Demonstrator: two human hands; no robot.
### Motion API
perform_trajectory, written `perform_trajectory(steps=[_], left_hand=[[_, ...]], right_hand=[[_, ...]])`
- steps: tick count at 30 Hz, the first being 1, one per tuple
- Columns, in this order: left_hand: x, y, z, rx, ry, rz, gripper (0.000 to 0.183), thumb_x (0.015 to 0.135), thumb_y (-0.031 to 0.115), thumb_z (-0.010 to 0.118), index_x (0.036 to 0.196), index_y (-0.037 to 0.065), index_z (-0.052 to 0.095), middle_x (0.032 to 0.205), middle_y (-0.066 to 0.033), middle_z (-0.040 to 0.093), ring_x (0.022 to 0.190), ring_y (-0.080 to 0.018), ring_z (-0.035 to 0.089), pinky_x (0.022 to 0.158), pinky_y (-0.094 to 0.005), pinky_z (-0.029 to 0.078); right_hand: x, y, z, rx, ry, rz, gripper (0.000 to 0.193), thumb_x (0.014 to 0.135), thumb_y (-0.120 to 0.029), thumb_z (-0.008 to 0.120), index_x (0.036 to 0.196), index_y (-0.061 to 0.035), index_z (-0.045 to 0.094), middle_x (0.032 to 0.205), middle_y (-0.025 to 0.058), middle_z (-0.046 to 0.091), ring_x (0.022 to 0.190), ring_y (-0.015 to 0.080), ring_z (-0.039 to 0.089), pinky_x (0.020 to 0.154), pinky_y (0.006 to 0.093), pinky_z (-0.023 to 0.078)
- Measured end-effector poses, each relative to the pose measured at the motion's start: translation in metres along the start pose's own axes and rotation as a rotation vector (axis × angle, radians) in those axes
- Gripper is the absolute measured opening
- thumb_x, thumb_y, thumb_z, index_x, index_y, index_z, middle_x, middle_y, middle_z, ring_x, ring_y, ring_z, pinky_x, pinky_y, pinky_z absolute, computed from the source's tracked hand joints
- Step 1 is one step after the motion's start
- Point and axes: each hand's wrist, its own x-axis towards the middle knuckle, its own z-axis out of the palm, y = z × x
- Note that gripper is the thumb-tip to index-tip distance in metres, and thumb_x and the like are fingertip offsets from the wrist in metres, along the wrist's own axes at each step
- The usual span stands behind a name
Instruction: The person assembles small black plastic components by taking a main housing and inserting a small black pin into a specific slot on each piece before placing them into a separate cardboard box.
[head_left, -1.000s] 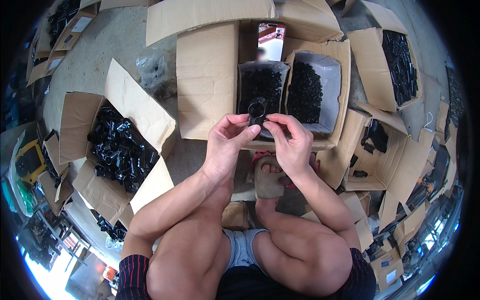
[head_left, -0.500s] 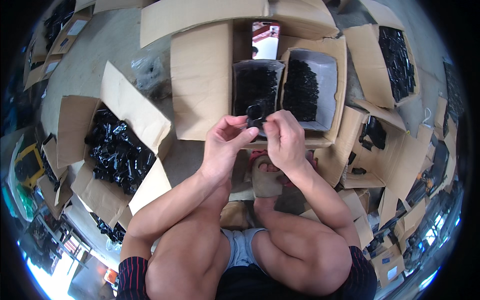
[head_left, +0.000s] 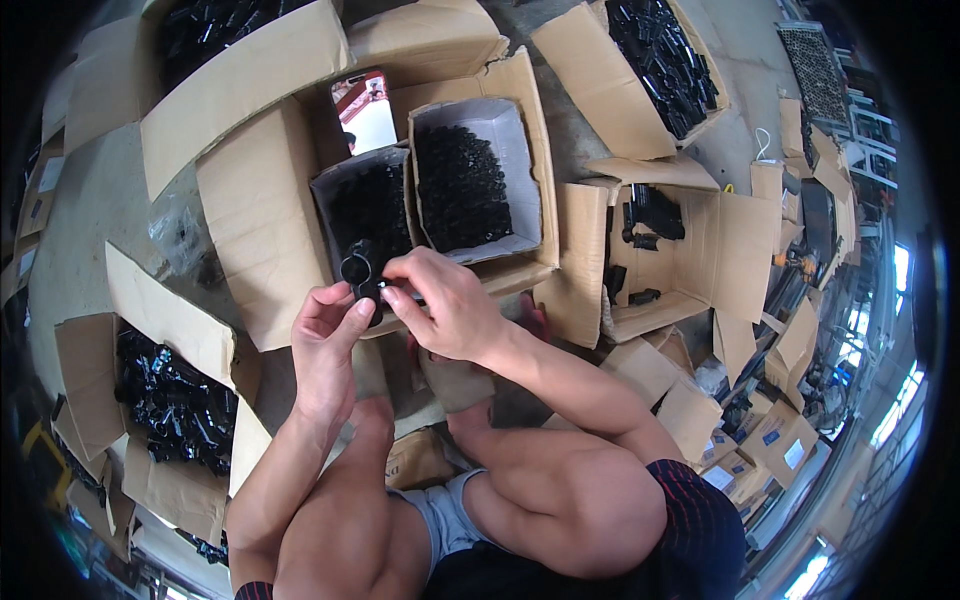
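Between thumb and fingers, my left hand [head_left: 335, 335] grips a black ring-shaped clamp [head_left: 358, 267], its round opening on top and a short stem below. My right hand [head_left: 445, 305] is closed in a pinch at the clamp's right side. A tiny shiny bit shows at those fingertips, too small to name. Just beyond the hands stands a cardboard box [head_left: 545, 170] holding two grey-lined trays. Small black parts [head_left: 462, 190] fill much of the right tray; the left one holds dark pieces [head_left: 365, 205] too. A phone [head_left: 364, 115] with its screen lit leans behind the left tray.
On the left, an open carton holds glossy black parts [head_left: 180, 400]. Another carton at the upper right is full of long black parts [head_left: 665, 65]. A box [head_left: 690, 285] to my right contains a few black pieces. A clear plastic bag [head_left: 180, 238] lies on the floor.
My view has turned to the right, so the boxes appear shifted left and tilted. Both hands still hold the clamp, and its ring now faces me more fully.
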Motion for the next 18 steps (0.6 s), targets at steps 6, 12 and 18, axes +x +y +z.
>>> perform_trajectory(steps=[6, 12, 18], left_hand=[[-0.001, 0.0, -0.002, 0.024, -0.012, 0.005, 0.023, 0.092, -0.002, 0.073, 0.11, 0.008, 0.062, 0.108, -0.0037, 0.069, 0.099, -0.0101, 0.063, 0.09, -0.0271, 0.05], [-0.002, -0.002, 0.002, 0.044, -0.009, -0.003, 0.023, 0.092, -0.002, 0.072, 0.11, 0.008, 0.062, 0.107, -0.0029, 0.068, 0.098, -0.0099, 0.063, 0.091, -0.0273, 0.05], [-0.002, -0.009, -0.001, 0.054, -0.044, -0.012, 0.023, 0.092, -0.002, 0.071, 0.11, 0.009, 0.061, 0.106, -0.0012, 0.066, 0.097, -0.009, 0.061, 0.089, -0.0257, 0.049]], right_hand=[[0.001, 0.0, -0.006, -0.099, -0.107, -0.024, 0.024, 0.097, -0.022, 0.065, 0.086, -0.0036, 0.056, 0.076, 0.0107, 0.057, 0.069, 0.0316, 0.06, 0.061, 0.0431, 0.048], [-0.007, 0.014, 0.001, -0.136, -0.106, -0.043, 0.031, 0.094, -0.031, 0.07, 0.089, -0.0031, 0.058, 0.078, 0.0117, 0.057, 0.069, 0.0333, 0.061, 0.06, 0.0436, 0.047], [-0.006, 0.006, -0.007, -0.068, -0.011, -0.065, 0.028, 0.088, -0.029, 0.075, 0.088, -0.0052, 0.06, 0.078, 0.0097, 0.059, 0.07, 0.0329, 0.063, 0.061, 0.0422, 0.05]])
